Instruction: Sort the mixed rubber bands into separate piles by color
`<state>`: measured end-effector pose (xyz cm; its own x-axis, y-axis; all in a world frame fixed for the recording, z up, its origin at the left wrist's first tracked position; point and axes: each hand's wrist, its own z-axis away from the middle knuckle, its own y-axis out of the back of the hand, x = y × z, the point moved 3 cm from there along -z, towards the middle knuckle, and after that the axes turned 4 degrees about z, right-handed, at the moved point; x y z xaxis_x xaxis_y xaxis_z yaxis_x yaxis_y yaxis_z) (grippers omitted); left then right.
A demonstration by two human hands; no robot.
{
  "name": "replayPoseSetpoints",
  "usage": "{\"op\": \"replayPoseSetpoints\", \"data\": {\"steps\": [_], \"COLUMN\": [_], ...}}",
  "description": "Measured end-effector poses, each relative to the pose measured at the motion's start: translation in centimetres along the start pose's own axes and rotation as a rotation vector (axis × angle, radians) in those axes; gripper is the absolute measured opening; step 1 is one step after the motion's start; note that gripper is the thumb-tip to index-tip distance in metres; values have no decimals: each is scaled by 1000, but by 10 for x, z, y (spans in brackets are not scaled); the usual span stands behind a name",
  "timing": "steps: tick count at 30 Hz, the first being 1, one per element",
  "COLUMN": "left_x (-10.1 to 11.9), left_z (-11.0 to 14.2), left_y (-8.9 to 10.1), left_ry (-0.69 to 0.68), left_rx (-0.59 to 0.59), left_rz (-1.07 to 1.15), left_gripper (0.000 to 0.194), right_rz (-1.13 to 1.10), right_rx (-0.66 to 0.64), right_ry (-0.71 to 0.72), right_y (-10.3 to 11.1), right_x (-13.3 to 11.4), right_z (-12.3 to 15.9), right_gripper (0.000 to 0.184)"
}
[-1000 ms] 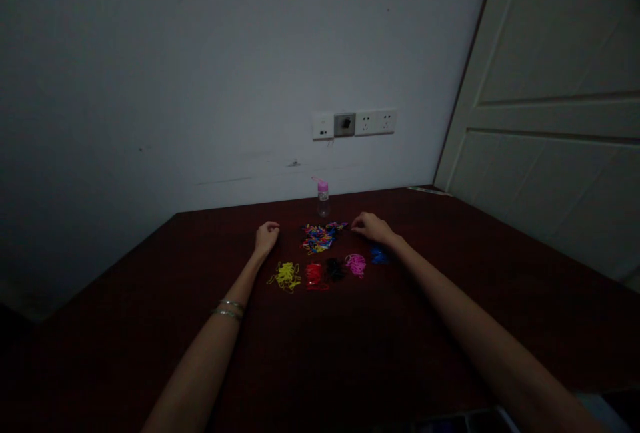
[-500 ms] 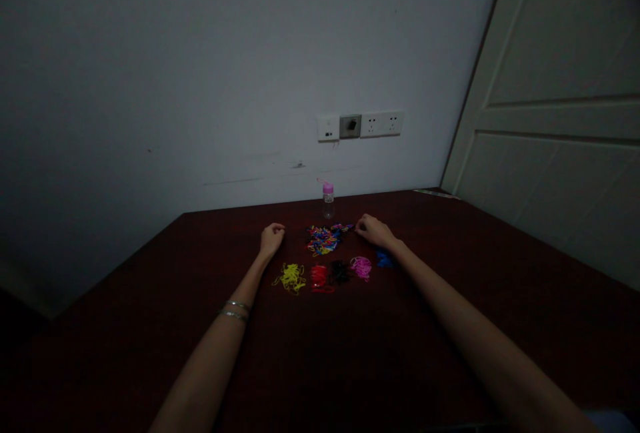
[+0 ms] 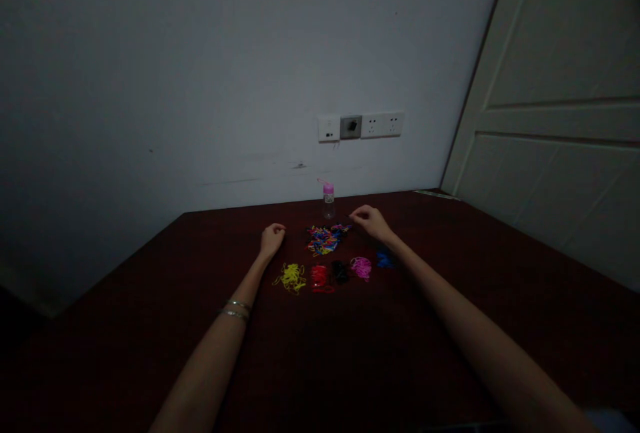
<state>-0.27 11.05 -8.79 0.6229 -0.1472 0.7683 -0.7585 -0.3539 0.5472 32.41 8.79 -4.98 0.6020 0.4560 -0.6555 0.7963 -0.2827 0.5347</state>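
Note:
A mixed pile of coloured rubber bands (image 3: 325, 239) lies in the middle of the table. At the pile's upper right edge, my right hand (image 3: 371, 221) pinches thumb and finger together; whatever sits between the tips is too small to make out. My left hand (image 3: 273, 239) rests closed on the table, left of the pile and apart from it. Nearer me, sorted by colour, are yellow rubber bands (image 3: 291, 277), red rubber bands (image 3: 320, 276), black rubber bands (image 3: 340, 271), pink rubber bands (image 3: 361, 267) and blue rubber bands (image 3: 384, 259), the blue ones beside my right forearm.
Behind the pile stands a clear bottle (image 3: 329, 206) with a pink cap and a loop. The dark red table (image 3: 320, 353) meets a pale wall (image 3: 240, 86) with sockets (image 3: 381, 125). A white panelled door (image 3: 560, 119) is at the right.
My right hand has risen slightly away from me, and its pinched fingertips have shifted a little left along the pile's edge. The left hand has stayed in place.

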Motion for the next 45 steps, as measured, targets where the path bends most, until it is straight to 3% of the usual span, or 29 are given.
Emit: {"op": "replayPoseSetpoints", "data": {"steps": [6, 12, 17, 22, 26, 31, 33, 38, 45], "left_x": [1, 0, 3, 1, -3, 0, 1, 2, -1], "left_z": [0, 0, 2, 0, -2, -1, 0, 0, -1], "left_y": [0, 0, 1, 0, -3, -2, -1, 0, -1], "left_ry": [16, 11, 12, -5, 4, -17, -14, -6, -20], "left_rx": [10, 9, -2, -7, -14, -17, -20, -32, -29], "left_rz": [8, 14, -6, 2, -13, -53, -61, -48, -47], "left_gripper": [20, 20, 21, 21, 22, 22, 22, 23, 22], "right_rz": [-384, -583, -650, -635, -451, -158, -80, 31, 50], "right_rx": [139, 223, 262, 272, 121, -144, -272, -528, -679], "right_ry": [-208, -220, -231, -283, -212, 153, 231, 280, 301], "right_y": [8, 12, 14, 20, 22, 17, 12, 6, 5], "right_x": [-40, -69, -74, -63, -55, -59, -62, -73, -81], "right_z": [-7, -12, -11, -2, 10, 37, 51, 80, 92], "right_gripper": [44, 43, 42, 43, 38, 21, 16, 11, 7]}}
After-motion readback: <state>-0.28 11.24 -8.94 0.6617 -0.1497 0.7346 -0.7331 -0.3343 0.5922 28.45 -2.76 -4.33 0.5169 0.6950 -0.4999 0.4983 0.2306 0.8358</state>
